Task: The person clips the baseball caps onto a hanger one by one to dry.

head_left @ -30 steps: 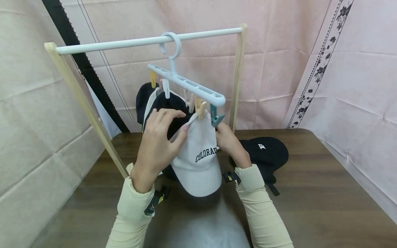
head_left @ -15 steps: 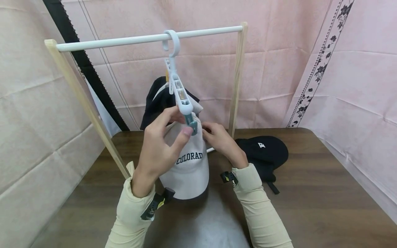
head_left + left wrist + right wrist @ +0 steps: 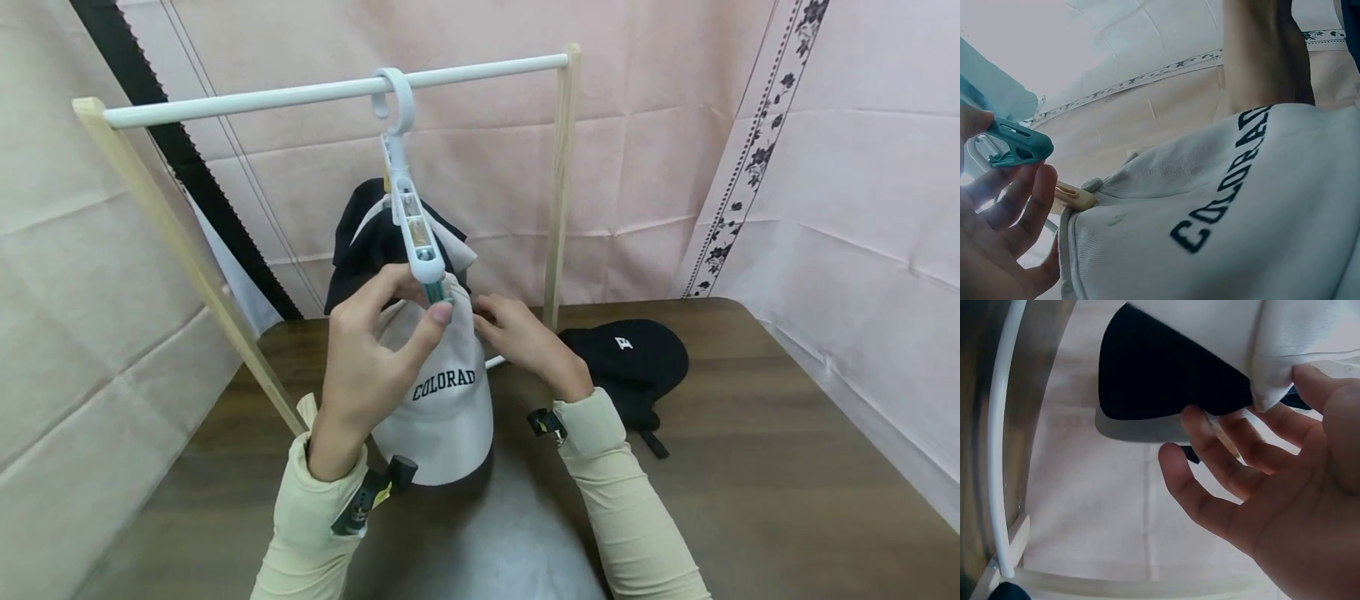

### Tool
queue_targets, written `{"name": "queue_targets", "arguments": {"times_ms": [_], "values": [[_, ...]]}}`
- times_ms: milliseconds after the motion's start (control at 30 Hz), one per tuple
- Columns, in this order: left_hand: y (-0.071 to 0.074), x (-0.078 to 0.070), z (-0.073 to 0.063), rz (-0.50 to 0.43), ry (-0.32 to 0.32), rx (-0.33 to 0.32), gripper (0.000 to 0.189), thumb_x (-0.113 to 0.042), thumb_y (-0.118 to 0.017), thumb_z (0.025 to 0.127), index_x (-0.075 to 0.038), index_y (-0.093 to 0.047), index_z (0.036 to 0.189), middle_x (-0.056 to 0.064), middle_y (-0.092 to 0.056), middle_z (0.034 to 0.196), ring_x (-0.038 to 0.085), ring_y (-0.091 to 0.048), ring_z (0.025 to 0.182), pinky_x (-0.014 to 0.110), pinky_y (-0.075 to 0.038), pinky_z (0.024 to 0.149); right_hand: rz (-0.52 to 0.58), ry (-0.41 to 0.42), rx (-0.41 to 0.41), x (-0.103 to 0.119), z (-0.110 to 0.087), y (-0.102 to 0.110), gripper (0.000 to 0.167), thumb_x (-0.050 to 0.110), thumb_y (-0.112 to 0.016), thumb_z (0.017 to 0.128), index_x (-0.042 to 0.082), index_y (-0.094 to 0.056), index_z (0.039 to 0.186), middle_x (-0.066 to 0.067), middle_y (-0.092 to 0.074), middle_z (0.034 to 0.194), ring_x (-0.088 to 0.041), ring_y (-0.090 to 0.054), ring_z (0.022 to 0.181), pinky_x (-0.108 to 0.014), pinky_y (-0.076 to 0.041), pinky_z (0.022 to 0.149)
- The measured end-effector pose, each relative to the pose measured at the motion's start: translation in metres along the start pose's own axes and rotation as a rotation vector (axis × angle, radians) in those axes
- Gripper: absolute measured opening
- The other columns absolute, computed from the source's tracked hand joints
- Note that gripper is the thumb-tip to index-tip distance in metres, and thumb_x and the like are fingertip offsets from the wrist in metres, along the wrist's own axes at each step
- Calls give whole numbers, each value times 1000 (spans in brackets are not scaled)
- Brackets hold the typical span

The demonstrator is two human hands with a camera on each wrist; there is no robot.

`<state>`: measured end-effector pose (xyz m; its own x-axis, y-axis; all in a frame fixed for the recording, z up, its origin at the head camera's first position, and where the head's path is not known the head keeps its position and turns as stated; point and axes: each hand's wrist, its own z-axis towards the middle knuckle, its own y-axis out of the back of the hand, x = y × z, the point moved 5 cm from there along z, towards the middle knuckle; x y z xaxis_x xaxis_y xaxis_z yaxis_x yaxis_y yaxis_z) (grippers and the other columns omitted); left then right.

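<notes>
A white cap (image 3: 442, 425) with dark lettering hangs from a pale blue clip hanger (image 3: 415, 225). My left hand (image 3: 371, 358) pinches a teal clothespin (image 3: 1022, 142) at the hanger's near end, thumb on one side and fingers on the other. Beside it, a beige clothespin (image 3: 1072, 197) grips the cap's edge. At the cap's right side, my right hand (image 3: 521, 337) pinches the cap's edge between thumb and index finger, its other fingers spread loosely, as the right wrist view shows. Behind hang dark and white caps (image 3: 360, 258), partly hidden.
The hanger hooks over a white rod (image 3: 247, 102) on a wooden frame (image 3: 562, 183). A black cap (image 3: 630, 358) lies on the brown table (image 3: 750, 433) at the right. Cloth walls surround the table.
The hanger has swung so its near end points toward me, and the white cap has shifted left. My left hand has taken hold of the teal clothespin. The view has shifted slightly.
</notes>
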<state>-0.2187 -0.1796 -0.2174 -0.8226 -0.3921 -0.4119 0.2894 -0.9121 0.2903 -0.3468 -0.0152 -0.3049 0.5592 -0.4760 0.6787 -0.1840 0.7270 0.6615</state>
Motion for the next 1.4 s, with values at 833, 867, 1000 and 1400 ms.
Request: {"name": "queue_targets", "arguments": {"times_ms": [833,867,1000,1400], "values": [[-17,-2,9,-41,-23,89,24,-23,-73,94,-4,-71,109,1,-70,93,14,-65,89,32,-50,93,-330,-44,184,-101,-40,50,24,-2,-50,107,-3,-70,121,-19,-70,118,-36,-67,114,-53,-52,101],[-16,-2,9,-38,-22,85,24,-23,-73,94,-4,-71,109,1,-70,93,14,-65,89,32,-50,93,-333,-51,204,-103,-40,50,24,0,-50,108,-2,-70,122,-20,-69,122,-36,-65,117,-54,-51,103],[-14,0,8,-35,-5,76,21,-23,-73,94,-6,-71,107,0,-70,91,15,-65,89,32,-49,94,-347,-126,345,-110,-45,48,29,19,-59,109,5,-68,132,-21,-58,144,-42,-52,137,-59,-42,112],[-10,6,0,-19,43,59,22,-22,-72,94,-5,-70,107,1,-69,90,16,-65,89,38,-48,100,-467,-258,469,-120,-52,49,50,27,-76,99,14,-63,145,-14,-58,144,-40,-44,141,-64,-39,111]]}}
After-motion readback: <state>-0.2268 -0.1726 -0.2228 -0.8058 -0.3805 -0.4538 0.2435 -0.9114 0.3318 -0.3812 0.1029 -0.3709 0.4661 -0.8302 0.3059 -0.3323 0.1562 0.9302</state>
